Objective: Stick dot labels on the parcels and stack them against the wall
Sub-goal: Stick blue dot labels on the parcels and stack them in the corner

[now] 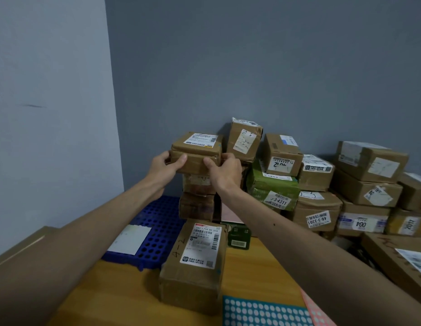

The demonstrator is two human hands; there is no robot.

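Note:
A small brown cardboard parcel [196,150] with a white shipping label sits at the top of a narrow stack [197,196] against the grey wall. My left hand [163,168] grips its left side and my right hand [224,171] grips its right side, thumbs on the front face. A small blue dot shows at the parcel's right edge. A longer brown parcel [194,262] marked "4-2" lies on the wooden table [120,292] in front. A teal sheet of white dot labels [263,312] lies at the table's near edge.
Many stacked parcels [359,184], including a green one [273,187], fill the wall to the right. A blue perforated tray [153,234] with a white paper lies left. A dark green packet [238,237], a pink dot sheet [316,311] and a large box [397,257] sit nearby.

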